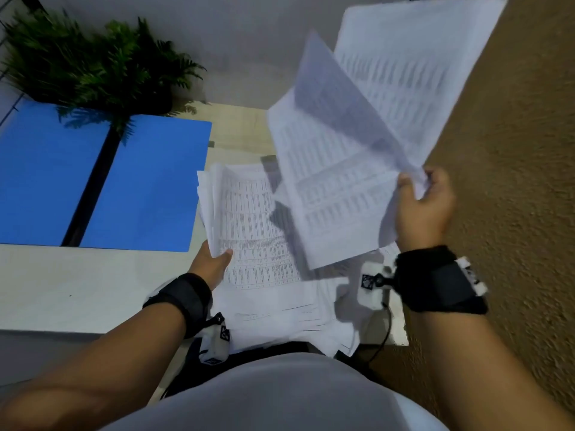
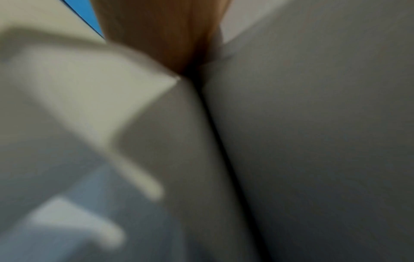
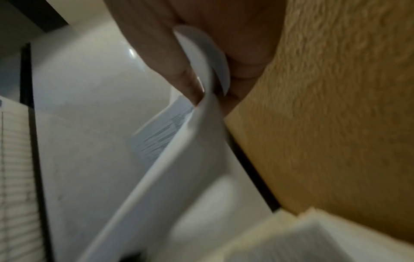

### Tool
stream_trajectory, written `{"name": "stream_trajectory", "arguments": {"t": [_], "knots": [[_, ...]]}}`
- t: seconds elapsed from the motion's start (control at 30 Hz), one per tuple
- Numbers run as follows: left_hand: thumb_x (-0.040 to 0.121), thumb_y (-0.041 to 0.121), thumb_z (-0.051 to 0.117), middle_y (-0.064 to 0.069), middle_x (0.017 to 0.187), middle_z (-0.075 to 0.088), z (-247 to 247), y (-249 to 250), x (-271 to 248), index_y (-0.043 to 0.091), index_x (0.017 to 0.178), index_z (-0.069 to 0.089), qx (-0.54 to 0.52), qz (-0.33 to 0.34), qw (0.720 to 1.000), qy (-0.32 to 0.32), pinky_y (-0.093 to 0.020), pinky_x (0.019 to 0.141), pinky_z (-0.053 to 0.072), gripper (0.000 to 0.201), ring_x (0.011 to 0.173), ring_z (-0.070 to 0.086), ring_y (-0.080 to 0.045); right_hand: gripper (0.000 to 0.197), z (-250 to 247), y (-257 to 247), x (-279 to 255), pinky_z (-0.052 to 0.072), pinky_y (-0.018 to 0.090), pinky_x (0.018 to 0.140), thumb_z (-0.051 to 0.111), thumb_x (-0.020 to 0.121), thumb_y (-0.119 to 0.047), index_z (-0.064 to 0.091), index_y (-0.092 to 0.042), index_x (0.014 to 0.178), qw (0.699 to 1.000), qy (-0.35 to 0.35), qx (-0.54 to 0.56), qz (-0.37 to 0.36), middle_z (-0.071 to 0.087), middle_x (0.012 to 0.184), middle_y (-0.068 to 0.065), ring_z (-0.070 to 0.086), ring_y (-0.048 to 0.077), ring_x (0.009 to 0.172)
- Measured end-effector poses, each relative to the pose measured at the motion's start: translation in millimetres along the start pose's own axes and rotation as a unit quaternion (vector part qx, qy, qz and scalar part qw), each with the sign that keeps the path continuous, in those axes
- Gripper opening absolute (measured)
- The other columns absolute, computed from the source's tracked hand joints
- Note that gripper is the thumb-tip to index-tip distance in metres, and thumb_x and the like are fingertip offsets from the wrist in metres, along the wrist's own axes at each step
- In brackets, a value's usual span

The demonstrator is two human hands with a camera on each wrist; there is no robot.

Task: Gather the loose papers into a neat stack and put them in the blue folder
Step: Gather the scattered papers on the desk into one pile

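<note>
An open blue folder [image 1: 146, 181] lies flat on the white table [image 1: 62, 284], left of the papers. My right hand [image 1: 420, 200] pinches a fan of printed sheets [image 1: 367, 144] by a corner and holds them up in the air at the right. In the right wrist view the fingers [image 3: 174, 70] press the curled sheet edge [image 3: 201, 62]. My left hand [image 1: 214, 259] grips the left edge of a thick bunch of printed pages [image 1: 249, 219], thumb on top. More loose sheets [image 1: 295, 315] lie spread beneath, at the table's near edge. The left wrist view is blurred paper [image 2: 313, 141].
A green fern [image 1: 93, 63] in a dark pot stands at the back left, its fronds over the folder's spine. A rough tan wall [image 1: 513, 150] runs close along the right. A grey wall stands behind the table. My white shirt fills the bottom of the head view.
</note>
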State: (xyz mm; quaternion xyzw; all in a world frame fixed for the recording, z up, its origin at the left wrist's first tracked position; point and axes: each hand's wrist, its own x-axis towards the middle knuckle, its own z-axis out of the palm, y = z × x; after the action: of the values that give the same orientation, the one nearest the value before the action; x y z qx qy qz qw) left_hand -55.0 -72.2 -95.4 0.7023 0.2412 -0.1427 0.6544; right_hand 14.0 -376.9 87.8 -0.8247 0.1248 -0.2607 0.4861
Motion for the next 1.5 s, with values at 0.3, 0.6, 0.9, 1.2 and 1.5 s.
{"name": "stream_trajectory", "arguments": {"t": [0.3, 0.6, 0.9, 1.2, 1.5], "knots": [[0.083, 0.053, 0.068, 0.001, 0.139, 0.051, 1.8, 4.9, 2.8, 0.018, 0.147, 0.031, -0.087, -0.059, 0.994, 0.007, -0.029, 0.096, 0.042, 0.082, 0.128, 0.051, -0.020, 0.023, 55.7, 73.0, -107.0, 0.037, 0.008, 0.049, 0.055, 0.084, 0.004, 0.039, -0.012, 0.077, 0.932, -0.259, -0.038, 0.251, 0.039, 0.069, -0.002, 0.038, 0.013, 0.058], [0.094, 0.016, 0.059, 0.001, 0.132, 0.058, -6.0, 3.5, 5.4, 0.017, 0.141, 0.047, 0.036, -0.012, 0.999, 0.002, -0.034, 0.099, 0.044, 0.048, 0.116, 0.056, -0.021, 0.016, 61.7, 79.6, -58.1, 0.045, 0.016, 0.069, 0.049, 0.098, -0.006, 0.061, -0.003, 0.109, 0.923, -0.226, -0.037, 0.310, 0.058, 0.095, 0.008, 0.054, 0.020, 0.086], [0.069, 0.069, 0.071, 0.006, 0.132, 0.063, -2.7, 6.2, 6.1, 0.025, 0.140, 0.050, -0.034, -0.024, 0.999, 0.000, -0.034, 0.104, 0.046, 0.086, 0.117, 0.061, -0.013, 0.022, 59.9, 79.3, -42.2, 0.037, 0.024, 0.058, 0.052, 0.096, -0.009, 0.045, -0.001, 0.077, 0.916, -0.330, -0.102, 0.203, 0.045, 0.071, 0.008, 0.044, 0.018, 0.066], [0.072, 0.041, 0.082, 0.008, 0.130, 0.062, -1.6, 18.8, 3.0, 0.021, 0.137, 0.050, -0.059, -0.032, 0.996, -0.054, -0.032, 0.097, 0.054, 0.075, 0.117, 0.060, -0.012, 0.037, 58.3, 56.3, -40.8, 0.027, 0.019, 0.049, 0.048, 0.097, -0.009, 0.032, -0.017, 0.064, 0.961, -0.249, -0.114, 0.026, 0.035, 0.059, -0.003, 0.031, 0.009, 0.053], [0.081, 0.021, 0.069, -0.005, 0.135, 0.059, -9.8, 7.3, 8.3, 0.019, 0.141, 0.046, -0.003, 0.000, 0.999, -0.037, -0.050, 0.110, 0.040, 0.064, 0.126, 0.054, -0.027, 0.028, 58.1, 86.5, -0.1, 0.030, 0.021, 0.059, 0.040, 0.092, 0.005, 0.037, -0.011, 0.070, 0.915, -0.311, -0.208, 0.152, 0.041, 0.075, 0.001, 0.037, 0.017, 0.073]]}}
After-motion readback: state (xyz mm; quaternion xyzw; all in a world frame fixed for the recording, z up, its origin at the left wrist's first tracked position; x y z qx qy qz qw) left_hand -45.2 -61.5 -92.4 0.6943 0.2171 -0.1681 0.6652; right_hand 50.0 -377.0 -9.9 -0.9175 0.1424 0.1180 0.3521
